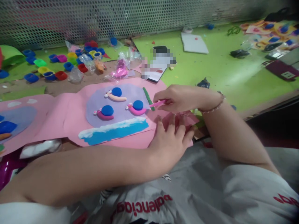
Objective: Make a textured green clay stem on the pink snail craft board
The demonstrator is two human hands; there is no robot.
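My right hand (pixel 174 98) is closed around a pink pointed modelling tool (pixel 157 104). The tool's tip reaches to the green clay strip (pixel 146 94) on the pink paper sheet (pixel 74 107). My left hand (pixel 170 140) lies with fingers spread on the sheet's near right part, just below the right hand. Three clay snails with blue caps for shells sit on a lilac oval: a peach snail (pixel 119 98), a magenta snail (pixel 105 116) and a pink snail (pixel 134 109). Beneath them runs a blue and white clay band (pixel 116 132).
Several coloured caps (pixel 61 75) and plastic bags (pixel 76 75) lie behind the sheet. A phone (pixel 155 74) rests beyond it, and a white board (pixel 194 43) lies farther back on the green table (pixel 215 67). A perforated metal panel (pixel 130 18) stands behind.
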